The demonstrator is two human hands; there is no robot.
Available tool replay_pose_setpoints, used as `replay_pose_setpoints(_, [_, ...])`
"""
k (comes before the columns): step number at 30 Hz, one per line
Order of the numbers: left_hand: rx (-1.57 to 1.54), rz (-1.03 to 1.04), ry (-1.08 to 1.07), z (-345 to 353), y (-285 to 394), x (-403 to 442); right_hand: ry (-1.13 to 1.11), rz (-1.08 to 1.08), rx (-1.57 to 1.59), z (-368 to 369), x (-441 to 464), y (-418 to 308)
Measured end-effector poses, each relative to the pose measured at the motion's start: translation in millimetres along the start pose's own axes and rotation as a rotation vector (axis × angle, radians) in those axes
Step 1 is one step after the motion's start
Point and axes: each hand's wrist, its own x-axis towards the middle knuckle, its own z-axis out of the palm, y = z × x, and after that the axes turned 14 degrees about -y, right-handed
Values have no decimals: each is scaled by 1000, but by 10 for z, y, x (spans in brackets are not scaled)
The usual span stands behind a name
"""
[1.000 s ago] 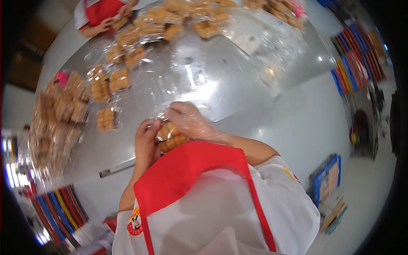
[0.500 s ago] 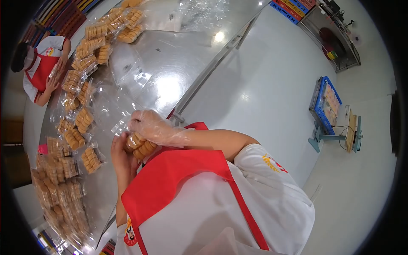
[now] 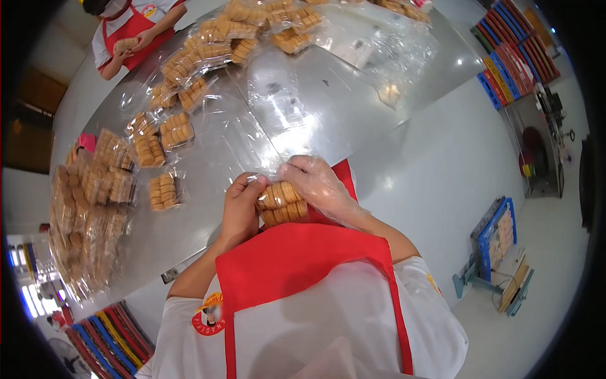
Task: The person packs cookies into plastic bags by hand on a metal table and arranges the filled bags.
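Observation:
Close to my red apron, both hands hold a clear plastic bag of round golden cookies, with the cookies stacked in rows. My left hand, bare, is closed on the bag's left side, its thumb near the upper edge. In a clear plastic glove, my right hand pinches the bag at its upper right. Loose film at the bag's mouth shows between the two hands. On the metal table, the nearest separate pack of cookies lies to the left of my left hand.
Many cookie packs line the table's far side, and a dense pile of packs covers its left end. Clear empty bags lie at the back. Across the table a co-worker holds a cookie pack. Coloured crates stand at lower left.
My view has swung, so the table and packs appear shifted. The bag of cookies is now more level and plainly visible between my hands. The co-worker's hands now show a cookie pack.

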Motion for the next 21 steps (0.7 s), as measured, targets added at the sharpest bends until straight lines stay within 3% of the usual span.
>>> replay_pose_setpoints(3, [338, -24, -3, -152, 78, 73, -39, -116, 86, -87, 69, 78])
replay_pose_setpoints(12, [508, 142, 18, -170, -19, 104, -244, -18, 131, -241, 265, -108])
replay_pose_setpoints(16, [368, 84, 40, -150, 5, 33, -255, -17, 27, -219, 287, -26])
replay_pose_setpoints(21, [177, 73, 43, -111, 175, -134, -229, 96, 331, -38, 240, -127])
